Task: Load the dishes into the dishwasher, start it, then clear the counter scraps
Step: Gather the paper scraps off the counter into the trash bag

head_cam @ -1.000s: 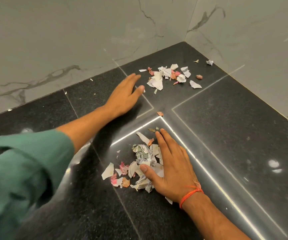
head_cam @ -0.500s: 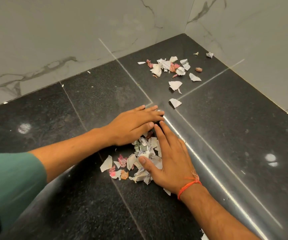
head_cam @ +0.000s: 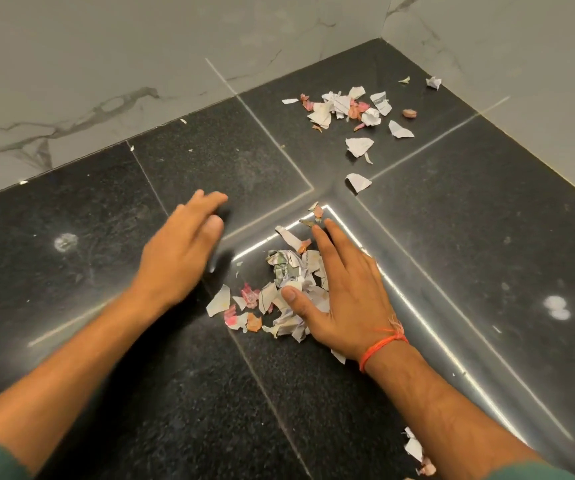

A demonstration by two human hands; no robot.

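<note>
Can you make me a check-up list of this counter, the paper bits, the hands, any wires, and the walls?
Surface: black speckled counter, pale seam lines, glare spots.
Job's things: near scrap pile beside the right hand; far scrap pile by the corner; loose pieces between; stray scraps at the bottom edge.
Clutter: nothing seen beyond scraps.
Grips: left hand blurred, fingers straight, holding nothing; right hand flat against the near pile, orange thread on wrist.
Cables: nothing seen.
Surroundings: marble walls meeting at a corner.
</note>
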